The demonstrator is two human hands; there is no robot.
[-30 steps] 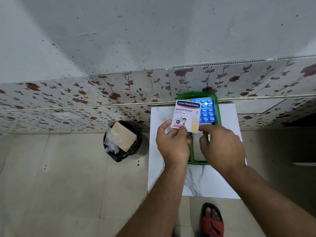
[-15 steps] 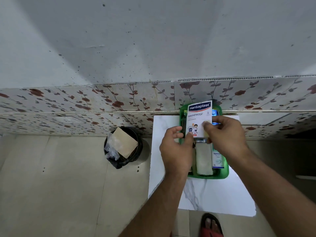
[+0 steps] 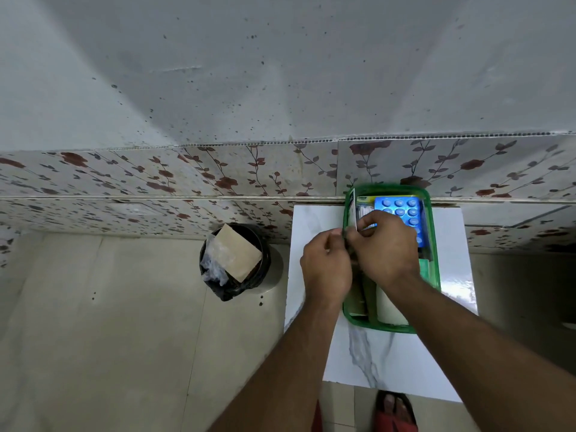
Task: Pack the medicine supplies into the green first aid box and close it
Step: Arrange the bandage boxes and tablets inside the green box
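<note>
One green first aid box [image 3: 434, 244] on the bench [image 3: 314, 226]. One blue blister pack [image 3: 405, 210] beyond the fingers. Left hand [image 3: 325, 269] and right hand [image 3: 385, 247] together pinch one plaster packet [image 3: 352, 210], edge-on.

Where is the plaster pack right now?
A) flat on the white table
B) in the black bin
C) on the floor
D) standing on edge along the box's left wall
D: both hands slot the plaster pack upright against the green first aid box's left wall, beside the blue blister pack.

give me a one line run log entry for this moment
phase: packing | hands: left hand and right hand slot plaster pack on edge along left wall of green box | inside: blue blister strip | lid: not on
</note>
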